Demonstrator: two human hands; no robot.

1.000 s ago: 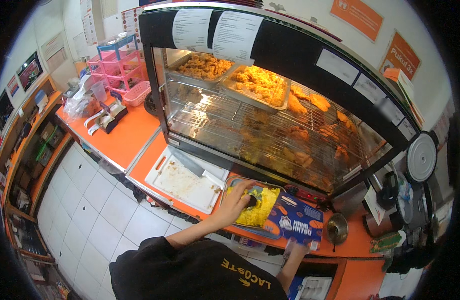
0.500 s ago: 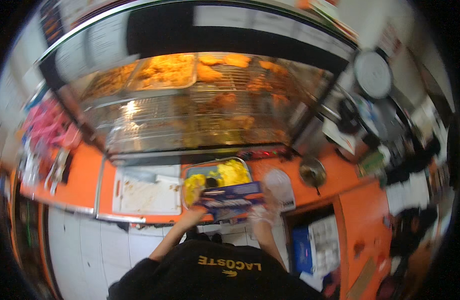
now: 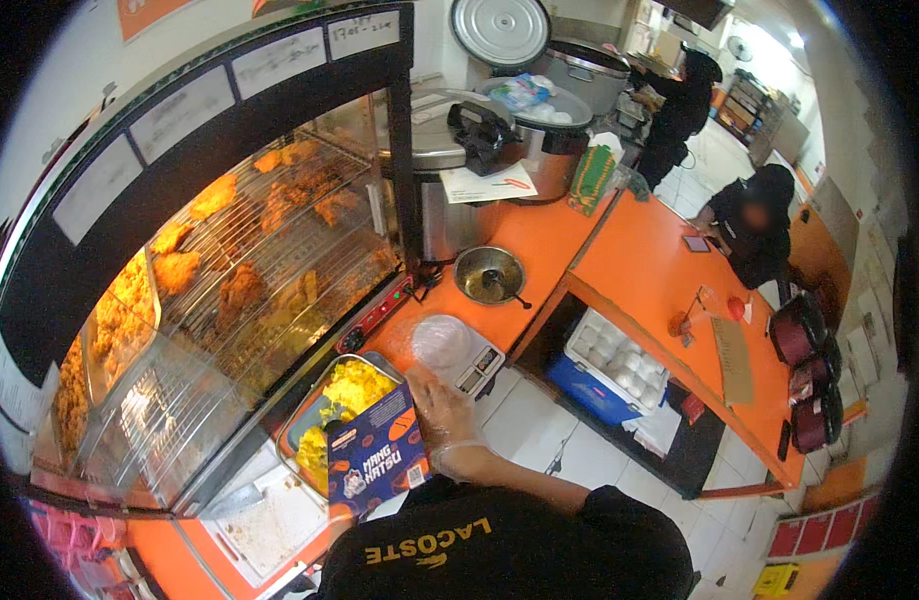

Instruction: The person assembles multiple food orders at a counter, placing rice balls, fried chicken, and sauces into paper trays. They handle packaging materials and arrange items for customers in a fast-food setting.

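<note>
A flat-sided blue and orange cardboard food box (image 3: 379, 455) is tilted in front of my chest. My right hand (image 3: 444, 412), in a clear plastic glove, is closed on the box's right end. Only a sliver of skin, apparently my left hand (image 3: 335, 524), shows at the box's lower left corner; its fingers are hidden. Behind the box lies a metal tray (image 3: 287, 432) of yellow rice (image 3: 357, 388), partly covered by it. Right of the tray stands a digital scale (image 3: 479, 370) with a clear round plastic piece (image 3: 440, 342) on it.
A lit glass cabinet (image 3: 279, 270) of fried food rises at left. A white cutting board (image 3: 279, 520) with a cleaver (image 3: 231, 502) lies near the tray. Beyond the scale are a metal bowl (image 3: 489, 275) and large pots (image 3: 449, 215). Two people (image 3: 754, 225) are farther off.
My view has swung to the right, bringing the pots, side counter and two people into plain sight. The box, earlier level between both hands, now appears steeply tilted.
</note>
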